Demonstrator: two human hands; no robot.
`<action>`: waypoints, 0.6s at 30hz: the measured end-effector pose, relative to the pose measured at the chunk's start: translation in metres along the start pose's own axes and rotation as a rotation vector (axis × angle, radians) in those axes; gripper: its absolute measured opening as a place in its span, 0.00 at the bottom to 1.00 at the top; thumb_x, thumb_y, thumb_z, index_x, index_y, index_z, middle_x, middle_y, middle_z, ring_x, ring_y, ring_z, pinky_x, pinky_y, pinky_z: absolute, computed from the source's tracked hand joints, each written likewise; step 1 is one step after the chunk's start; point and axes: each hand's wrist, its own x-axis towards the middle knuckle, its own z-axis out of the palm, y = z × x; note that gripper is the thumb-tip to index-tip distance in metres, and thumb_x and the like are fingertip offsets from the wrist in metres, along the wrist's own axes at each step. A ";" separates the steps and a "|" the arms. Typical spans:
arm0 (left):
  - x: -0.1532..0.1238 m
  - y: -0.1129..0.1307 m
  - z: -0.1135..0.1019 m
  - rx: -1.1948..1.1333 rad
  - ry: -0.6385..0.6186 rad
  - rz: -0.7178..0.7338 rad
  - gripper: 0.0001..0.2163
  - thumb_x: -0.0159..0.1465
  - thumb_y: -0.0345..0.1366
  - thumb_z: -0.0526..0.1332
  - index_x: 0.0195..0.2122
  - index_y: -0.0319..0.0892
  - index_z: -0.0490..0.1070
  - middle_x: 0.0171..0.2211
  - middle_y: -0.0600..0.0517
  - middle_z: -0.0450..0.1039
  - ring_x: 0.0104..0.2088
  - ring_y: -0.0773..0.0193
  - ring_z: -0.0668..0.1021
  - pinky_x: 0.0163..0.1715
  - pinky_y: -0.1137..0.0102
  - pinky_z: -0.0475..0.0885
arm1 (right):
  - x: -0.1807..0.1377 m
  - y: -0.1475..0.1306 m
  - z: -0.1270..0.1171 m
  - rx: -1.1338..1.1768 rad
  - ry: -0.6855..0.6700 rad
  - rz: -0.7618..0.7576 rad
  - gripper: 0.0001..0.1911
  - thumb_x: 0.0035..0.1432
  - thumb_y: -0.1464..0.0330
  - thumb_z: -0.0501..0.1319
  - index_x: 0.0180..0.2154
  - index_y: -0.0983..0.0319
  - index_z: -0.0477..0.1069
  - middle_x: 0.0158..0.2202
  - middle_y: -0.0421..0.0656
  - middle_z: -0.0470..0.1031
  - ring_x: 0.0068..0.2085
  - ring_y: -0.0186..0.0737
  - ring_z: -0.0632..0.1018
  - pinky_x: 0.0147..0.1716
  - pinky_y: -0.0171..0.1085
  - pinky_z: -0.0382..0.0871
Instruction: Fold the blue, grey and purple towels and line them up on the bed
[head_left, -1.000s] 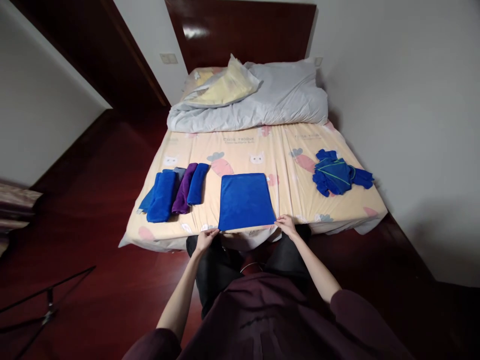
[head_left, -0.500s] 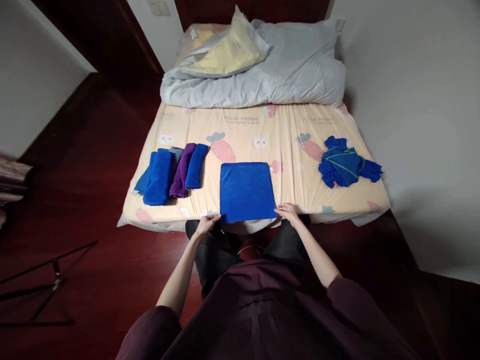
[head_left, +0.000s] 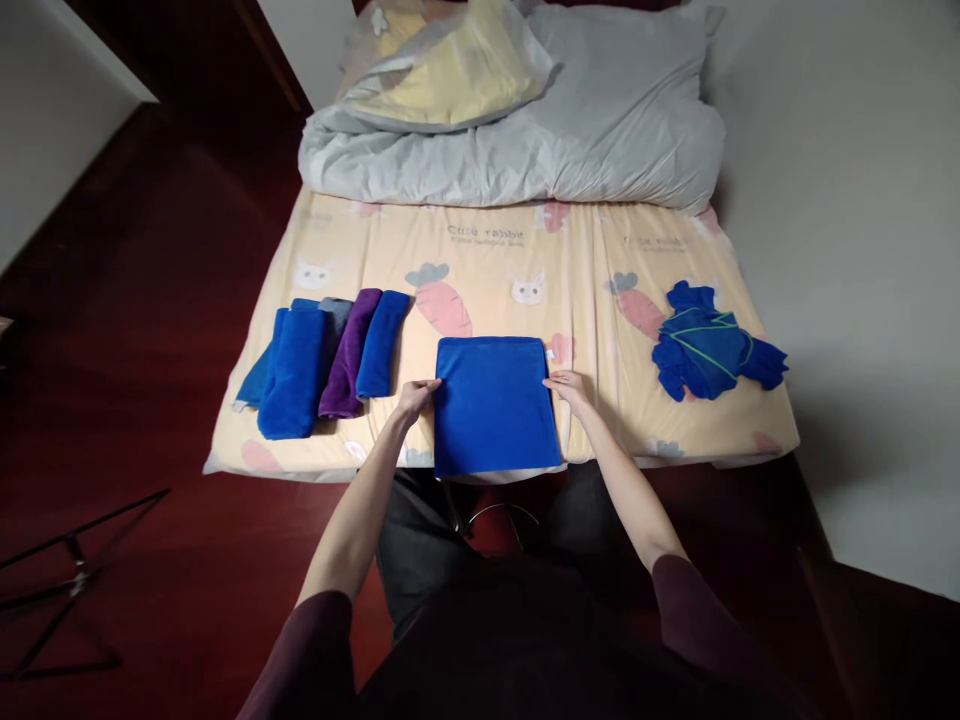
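A square blue towel (head_left: 495, 405) lies flat at the near edge of the bed, its front edge reaching the mattress rim. At its left side, my left hand (head_left: 418, 399) pinches the edge about midway up. My right hand (head_left: 570, 388) does the same on the opposite side, fingers closed at the edge. Left of the towel lie a rolled blue towel (head_left: 384, 345), a purple one (head_left: 351, 355) and a thicker blue one (head_left: 294, 375), with a grey piece (head_left: 336, 313) partly hidden between them.
Crumpled blue clothing with green seams (head_left: 697, 340) lies at the bed's right. Across the far end of the patterned sheet (head_left: 480, 270) spread a grey quilt (head_left: 615, 130) and a yellow pillow (head_left: 457, 85). A black metal stand (head_left: 79, 580) is on the floor at left.
Both hands have moved from the towel's near corners up along its sides. The towel stays flat on the bed. The view has tilted down and come closer.
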 end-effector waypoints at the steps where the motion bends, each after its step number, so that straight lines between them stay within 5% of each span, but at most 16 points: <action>1: 0.012 0.006 0.001 -0.003 0.020 -0.005 0.21 0.50 0.52 0.75 0.27 0.37 0.75 0.15 0.60 0.54 0.18 0.73 0.55 0.20 0.72 0.47 | 0.011 -0.006 0.003 -0.004 0.002 -0.005 0.21 0.38 0.63 0.80 0.34 0.62 0.77 0.39 0.49 0.85 0.37 0.42 0.80 0.23 0.31 0.62; 9: 0.074 0.038 0.008 -0.003 0.157 0.039 0.18 0.51 0.47 0.75 0.29 0.35 0.79 0.16 0.56 0.64 0.23 0.68 0.67 0.23 0.73 0.58 | 0.082 -0.034 0.029 -0.011 0.053 -0.022 0.19 0.41 0.64 0.80 0.35 0.65 0.80 0.42 0.51 0.85 0.39 0.44 0.81 0.26 0.33 0.69; 13: 0.082 0.041 0.013 -0.019 0.186 0.082 0.19 0.46 0.46 0.78 0.31 0.35 0.81 0.25 0.49 0.77 0.30 0.64 0.75 0.32 0.72 0.69 | 0.096 -0.033 0.037 -0.079 0.081 -0.077 0.19 0.43 0.59 0.79 0.34 0.65 0.82 0.40 0.49 0.85 0.39 0.45 0.81 0.29 0.35 0.74; 18: 0.079 0.042 0.017 -0.010 0.236 0.112 0.20 0.46 0.47 0.77 0.33 0.35 0.83 0.28 0.47 0.79 0.33 0.60 0.79 0.35 0.70 0.73 | 0.102 -0.027 0.034 -0.196 0.126 -0.128 0.24 0.48 0.50 0.74 0.37 0.63 0.84 0.41 0.46 0.84 0.41 0.45 0.82 0.35 0.37 0.78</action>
